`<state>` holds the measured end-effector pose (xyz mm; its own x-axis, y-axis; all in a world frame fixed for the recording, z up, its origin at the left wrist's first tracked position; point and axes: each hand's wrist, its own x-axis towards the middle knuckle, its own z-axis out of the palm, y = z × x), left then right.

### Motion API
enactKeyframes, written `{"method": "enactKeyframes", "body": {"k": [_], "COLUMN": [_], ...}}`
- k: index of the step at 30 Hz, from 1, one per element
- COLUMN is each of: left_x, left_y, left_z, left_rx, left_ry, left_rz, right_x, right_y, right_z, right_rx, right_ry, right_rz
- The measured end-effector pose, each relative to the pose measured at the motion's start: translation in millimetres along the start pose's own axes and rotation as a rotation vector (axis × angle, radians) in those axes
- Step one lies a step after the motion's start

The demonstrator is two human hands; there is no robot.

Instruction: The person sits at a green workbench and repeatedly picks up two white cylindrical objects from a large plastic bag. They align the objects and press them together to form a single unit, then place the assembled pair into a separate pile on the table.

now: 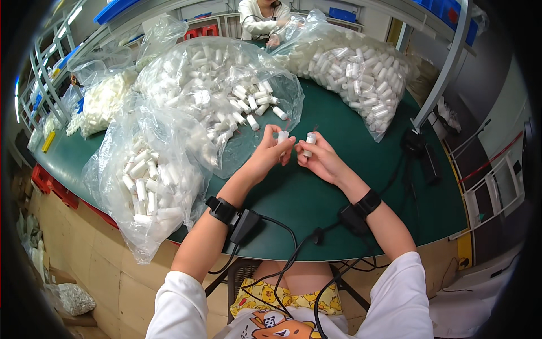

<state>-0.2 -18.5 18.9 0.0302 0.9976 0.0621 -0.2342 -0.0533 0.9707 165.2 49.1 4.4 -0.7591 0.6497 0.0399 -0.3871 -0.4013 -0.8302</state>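
Observation:
My left hand (272,148) is closed round a small white cylinder (283,136), held upright between thumb and fingers. Close beside it, my right hand (320,157) pinches another white cylinder (309,144), with thin reddish wires sticking up near its top. Both hands are above the green tabletop (282,212), the two pieces a short gap apart. Just beyond my left hand, several similar white cylinders (253,103) spill from the mouth of a large clear plastic bag (169,62). What exactly the pieces are is too small to tell.
Another bag of white cylinders (361,70) lies at the far right, and a clear bag of longer white tubes (144,181) hangs over the near left edge. Black cables (296,248) run from my wrist straps. Across the table sits a person (262,17). A grey post (446,68) stands right.

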Motion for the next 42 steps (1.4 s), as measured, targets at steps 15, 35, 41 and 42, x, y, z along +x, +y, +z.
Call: {"method": "enactKeyframes", "body": {"k": [15, 35, 41, 42], "left_x": [0, 5, 9, 9], "left_y": [2, -1, -6, -5], "left_z": [-6, 2, -10, -12], "left_rx": [-0.07, -0.241, -0.394, -0.413], "left_ry": [-0.05, 0.088, -0.116, -0.161], "left_rz": [-0.084, -0.034, -0.024, -0.024], "right_x": [1, 5, 4, 4], "right_y": [-3, 1, -2, -2], "right_z": [-1, -1, 2, -1], "right_rx": [0.055, 0.044, 0.111, 0.149], "right_ry": [-0.125, 0.019, 0.027, -0.011], "right_rz": [0.164, 0.11, 0.079, 0.085]}}
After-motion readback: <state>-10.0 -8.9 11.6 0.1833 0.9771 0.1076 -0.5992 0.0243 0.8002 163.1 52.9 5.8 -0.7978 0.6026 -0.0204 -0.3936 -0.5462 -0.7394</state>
